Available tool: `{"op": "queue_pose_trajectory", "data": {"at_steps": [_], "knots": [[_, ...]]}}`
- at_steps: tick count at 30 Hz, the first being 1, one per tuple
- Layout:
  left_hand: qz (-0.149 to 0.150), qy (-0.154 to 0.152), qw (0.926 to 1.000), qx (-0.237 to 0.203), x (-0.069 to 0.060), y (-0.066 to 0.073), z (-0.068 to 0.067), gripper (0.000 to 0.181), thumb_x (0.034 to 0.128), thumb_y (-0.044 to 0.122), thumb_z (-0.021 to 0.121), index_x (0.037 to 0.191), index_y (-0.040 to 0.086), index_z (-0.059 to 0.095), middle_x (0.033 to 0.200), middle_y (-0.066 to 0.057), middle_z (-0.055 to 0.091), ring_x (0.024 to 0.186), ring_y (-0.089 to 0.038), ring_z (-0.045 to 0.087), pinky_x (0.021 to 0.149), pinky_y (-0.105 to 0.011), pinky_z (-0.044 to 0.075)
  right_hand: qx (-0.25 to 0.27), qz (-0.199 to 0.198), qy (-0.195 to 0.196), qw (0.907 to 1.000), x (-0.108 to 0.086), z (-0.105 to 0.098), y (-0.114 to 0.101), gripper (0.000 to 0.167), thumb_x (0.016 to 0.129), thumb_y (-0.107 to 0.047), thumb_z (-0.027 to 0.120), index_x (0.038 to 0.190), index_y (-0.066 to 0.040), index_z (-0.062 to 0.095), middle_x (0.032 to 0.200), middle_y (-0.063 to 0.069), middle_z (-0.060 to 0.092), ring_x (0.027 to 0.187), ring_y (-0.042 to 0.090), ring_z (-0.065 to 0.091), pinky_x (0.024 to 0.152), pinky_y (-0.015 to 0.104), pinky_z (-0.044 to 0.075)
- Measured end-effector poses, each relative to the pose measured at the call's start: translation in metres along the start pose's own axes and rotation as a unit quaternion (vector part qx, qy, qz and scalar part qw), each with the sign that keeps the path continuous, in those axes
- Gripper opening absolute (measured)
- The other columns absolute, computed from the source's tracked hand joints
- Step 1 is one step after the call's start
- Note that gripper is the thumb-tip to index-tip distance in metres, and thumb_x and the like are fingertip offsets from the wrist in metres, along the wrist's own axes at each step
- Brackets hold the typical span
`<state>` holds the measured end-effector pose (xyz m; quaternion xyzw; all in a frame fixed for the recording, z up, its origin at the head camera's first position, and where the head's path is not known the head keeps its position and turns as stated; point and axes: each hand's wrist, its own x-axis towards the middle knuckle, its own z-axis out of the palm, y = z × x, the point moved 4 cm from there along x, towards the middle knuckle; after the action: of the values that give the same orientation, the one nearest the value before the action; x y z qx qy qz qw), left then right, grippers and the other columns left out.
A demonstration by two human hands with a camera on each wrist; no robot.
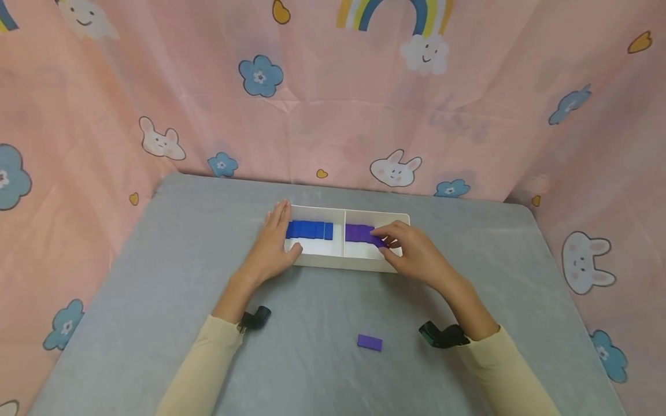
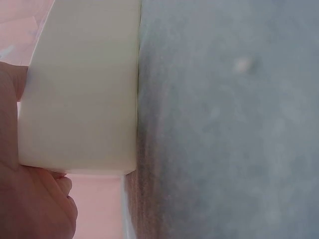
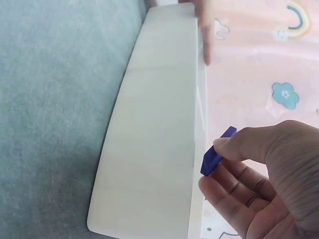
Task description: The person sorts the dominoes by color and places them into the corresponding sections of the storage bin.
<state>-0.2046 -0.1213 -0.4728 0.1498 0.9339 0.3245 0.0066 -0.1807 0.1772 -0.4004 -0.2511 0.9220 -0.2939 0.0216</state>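
Observation:
A white two-compartment box [image 1: 346,263] stands on the table. My left hand [image 1: 272,242] holds its left end, the thumb over the front rim and the fingers along the outer end wall. Several blue tiles [image 1: 309,230] lie in a row in the left compartment, partly behind that hand. In the right compartment is a row of purple tiles [image 1: 358,233]. My right hand [image 1: 416,251] pinches another purple tile [image 3: 218,152] between thumb and fingers, tilted at the right end of this row. One loose purple tile [image 1: 370,342] lies on the table in front of the box.
The grey-covered table [image 1: 171,323] extends around the box. A pink patterned curtain [image 1: 322,133] hangs behind the table and along both sides. Black wrist cameras [image 1: 441,335] sit at both cuffs.

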Motion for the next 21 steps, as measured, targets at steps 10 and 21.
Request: {"op": "queue_pose_trajectory", "data": {"at_steps": [10,21], "knots": [[-0.001,0.007,0.9999,-0.007,-0.001,-0.002,-0.001,0.095,0.0943,0.027,0.061,0.169,0.003,0.009,0.178,-0.014,0.006,0.165,-0.034,0.003,0.133,-0.051,0.005,-0.049,0.016,-0.063,0.9967,0.019,0.006,0.007,0.033,0.095,-0.002,0.071,0.128,0.001,0.072,0.116,0.016,0.072,0.106,0.032,0.071,0.094,0.05,0.061],[-0.006,-0.001,1.0,0.001,-0.001,0.0,-0.001,0.094,0.0949,0.03,0.06,0.17,0.004,0.008,0.179,-0.01,0.003,0.165,-0.029,0.001,0.133,-0.048,0.003,-0.089,0.04,-0.134,0.9861,0.03,0.007,0.013,0.028,0.091,0.0,0.069,0.119,0.002,0.076,0.11,0.017,0.074,0.103,0.032,0.07,0.096,0.051,0.059]]}}
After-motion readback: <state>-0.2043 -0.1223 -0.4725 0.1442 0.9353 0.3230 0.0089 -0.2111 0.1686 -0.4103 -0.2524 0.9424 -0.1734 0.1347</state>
